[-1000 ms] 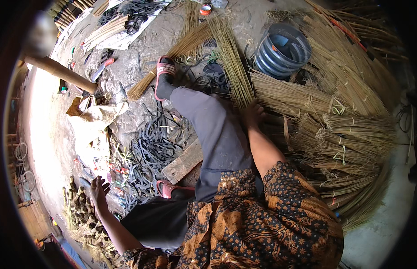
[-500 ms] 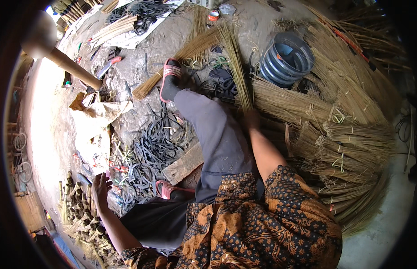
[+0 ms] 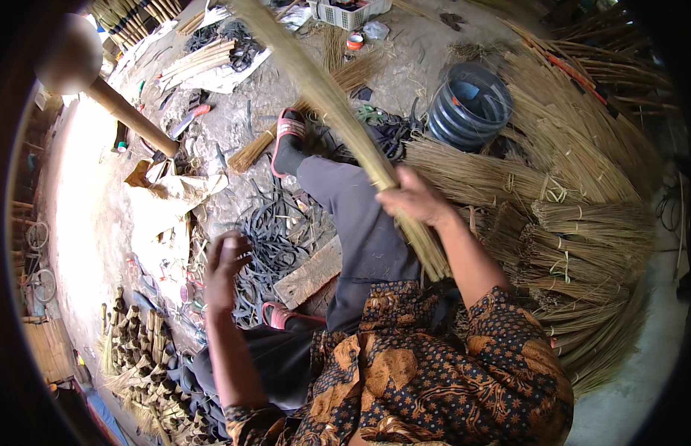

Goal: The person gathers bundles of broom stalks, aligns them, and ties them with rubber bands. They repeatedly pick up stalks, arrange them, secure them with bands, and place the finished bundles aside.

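Note:
My right hand is closed round a long bundle of dry straw stalks, holding it slantwise above my right leg. The bundle's cut butt end points toward my lap, and its thinner far end reaches up past the picture's top edge, blurred. Raised over the heap of dark rubber strips, my left hand holds nothing, its fingers loosely bent and apart. Beneath the held bundle, another tied straw bundle lies on the ground by my sandalled foot.
Stacked straw bundles lie on my right, beside a clear ribbed bucket. A wooden board sits between my legs. To my left are short bound broom heads, a wooden post and a red-handled knife.
My right hand has lifted the straw bundle from the pile and brought it nearer my lap, tilting its far end leftward. My left hand has moved up and to the right.

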Tool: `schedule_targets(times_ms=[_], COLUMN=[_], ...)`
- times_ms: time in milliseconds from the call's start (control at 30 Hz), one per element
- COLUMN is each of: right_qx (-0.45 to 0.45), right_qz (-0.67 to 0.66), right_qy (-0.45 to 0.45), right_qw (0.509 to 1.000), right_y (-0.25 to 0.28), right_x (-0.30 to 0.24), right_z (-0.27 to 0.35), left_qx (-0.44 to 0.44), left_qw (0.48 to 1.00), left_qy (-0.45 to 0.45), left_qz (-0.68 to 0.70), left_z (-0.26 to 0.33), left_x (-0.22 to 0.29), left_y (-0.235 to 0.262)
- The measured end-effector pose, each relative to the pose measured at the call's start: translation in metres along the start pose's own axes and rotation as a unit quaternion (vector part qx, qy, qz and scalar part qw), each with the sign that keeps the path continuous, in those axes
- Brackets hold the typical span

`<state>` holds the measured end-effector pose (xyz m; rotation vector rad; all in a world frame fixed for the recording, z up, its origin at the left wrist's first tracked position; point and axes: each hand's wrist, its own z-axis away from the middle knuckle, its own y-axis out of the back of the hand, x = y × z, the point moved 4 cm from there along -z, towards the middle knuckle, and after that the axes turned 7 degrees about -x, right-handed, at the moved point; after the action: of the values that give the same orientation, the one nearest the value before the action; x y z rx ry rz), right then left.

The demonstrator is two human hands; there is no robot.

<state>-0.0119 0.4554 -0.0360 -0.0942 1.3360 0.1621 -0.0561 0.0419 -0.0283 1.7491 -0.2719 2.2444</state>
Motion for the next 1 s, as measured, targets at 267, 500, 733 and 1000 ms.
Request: schedule_targets(times_ms=[267, 500, 733, 1000], right_qx=[-0.146, -0.392, -0.274, -0.135], right_qz=[0.250, 0.047, 0.013, 0.109], right_qy=[0.014, 0.013, 0.208, 0.198], right_qw=[0.957, 0.919, 0.939, 0.965], right_y=[-0.178, -0.234, -0.255, -0.238], right_x=[-0.020, -0.040, -0.052, -0.024], right_z=[-0.018, -0.043, -0.043, -0.036], left_qx=[0.174, 0.078, 0.212, 0.211], left_qw=[0.954, 0.918, 0.937, 0.940], left_qy=[-0.048, -0.140, -0.139, -0.064], left_qz=[0.239, 0.363, 0.242, 0.261], left_z=[-0.018, 0.012, 0.028, 0.024], left_x=[0.033, 0.052, 0.056, 0.019], left_y=[-0.098, -0.038, -0.015, -0.025])
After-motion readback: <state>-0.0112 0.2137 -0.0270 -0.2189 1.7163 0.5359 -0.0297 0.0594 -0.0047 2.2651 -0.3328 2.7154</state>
